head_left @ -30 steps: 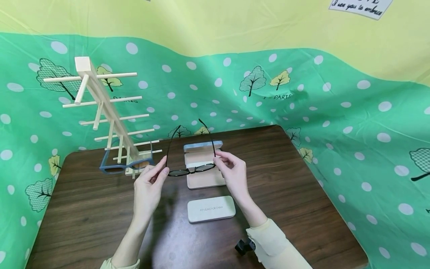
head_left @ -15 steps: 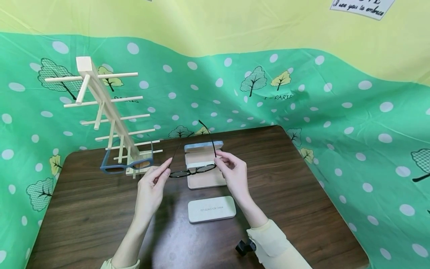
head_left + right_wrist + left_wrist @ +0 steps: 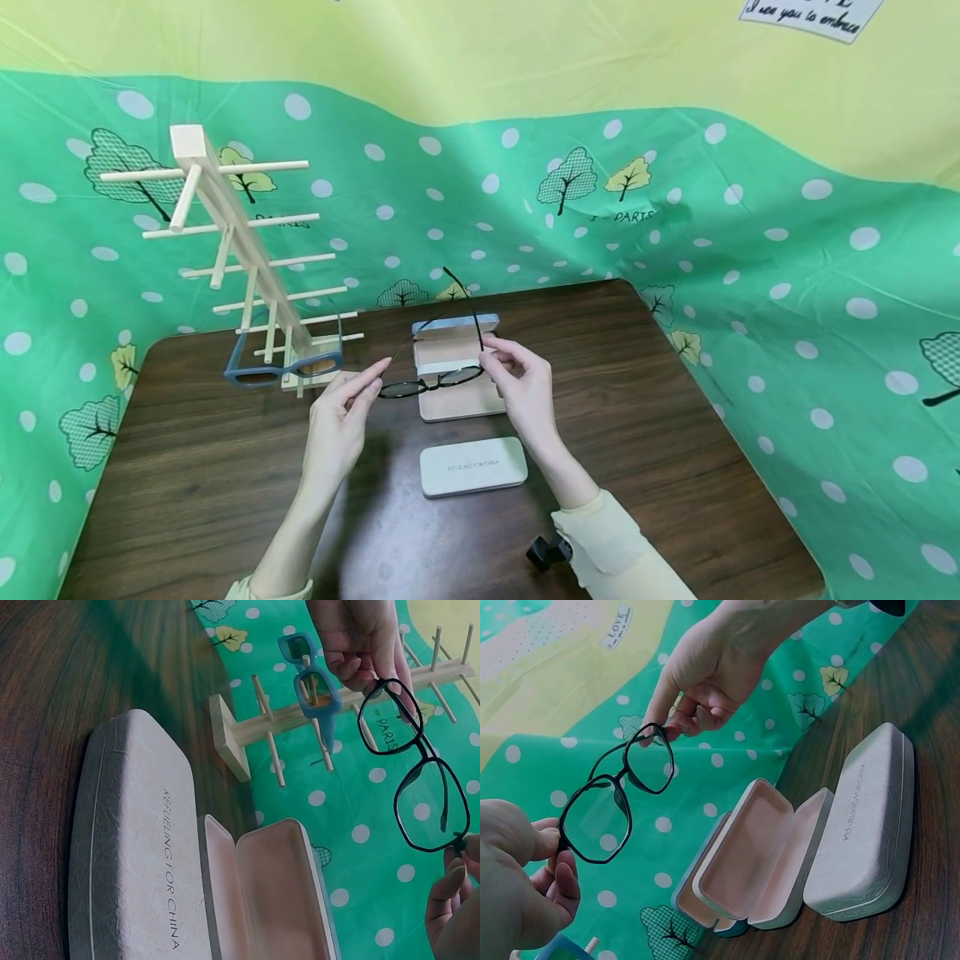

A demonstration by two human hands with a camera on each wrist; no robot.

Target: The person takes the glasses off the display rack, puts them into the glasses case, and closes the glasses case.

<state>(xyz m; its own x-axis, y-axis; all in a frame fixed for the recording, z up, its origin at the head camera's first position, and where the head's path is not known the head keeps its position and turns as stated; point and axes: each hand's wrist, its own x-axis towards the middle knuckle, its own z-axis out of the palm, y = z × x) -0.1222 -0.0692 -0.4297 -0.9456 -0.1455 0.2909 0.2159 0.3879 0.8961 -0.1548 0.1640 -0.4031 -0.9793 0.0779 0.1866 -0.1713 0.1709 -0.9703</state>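
Black-framed glasses (image 3: pixel 402 390) hang in the air above an open spectacle case (image 3: pixel 459 406) with a pink lining. My left hand (image 3: pixel 336 429) pinches the frame at its left hinge, and the left temple slants inward. At the opposite hinge, my right hand (image 3: pixel 519 385) pinches the frame between thumb and fingers; the right temple points away from me. Both lenses face the closed case in the right wrist view, where the glasses (image 3: pixel 429 759) show clearly. A closed white spectacle case (image 3: pixel 473 467) with printed lettering lies nearer to me.
A wooden eyewear stand (image 3: pixel 247 237) with several pegs rises at the left of the brown table (image 3: pixel 637 400). Blue sunglasses (image 3: pixel 255 377) hang low on it. Behind the open case is another with a blue edge (image 3: pixel 480 322). A patterned cloth (image 3: pixel 510 200) backs the table.
The left temple has swung inward to the right, from pointing away to slanting across. My left hand has shifted slightly right; the right hand holds nearly the same place.
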